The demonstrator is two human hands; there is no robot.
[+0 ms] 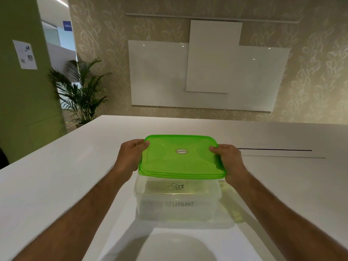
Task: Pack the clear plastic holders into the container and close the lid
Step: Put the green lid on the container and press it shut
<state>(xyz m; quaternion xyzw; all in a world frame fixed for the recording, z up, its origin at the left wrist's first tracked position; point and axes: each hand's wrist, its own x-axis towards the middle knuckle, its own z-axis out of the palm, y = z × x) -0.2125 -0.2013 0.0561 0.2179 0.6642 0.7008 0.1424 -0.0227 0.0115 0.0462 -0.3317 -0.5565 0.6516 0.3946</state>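
Observation:
A green translucent lid (180,159) with a small round sticker sits over the top of a clear plastic container (177,210) on the white table. My left hand (130,157) grips the lid's left edge, thumb on top. My right hand (231,162) grips its right edge the same way. Through the container's front wall I see clear plastic holders (178,196) bearing handwritten labels "TIGER" and "ELEPHANT". I cannot tell whether the lid is seated on the rim.
The white table (56,185) stretches wide around the container, with a thin dark slot (273,149) at the right. White boards hang on the patterned wall behind. A potted palm (82,91) stands at the left beyond the table's far corner.

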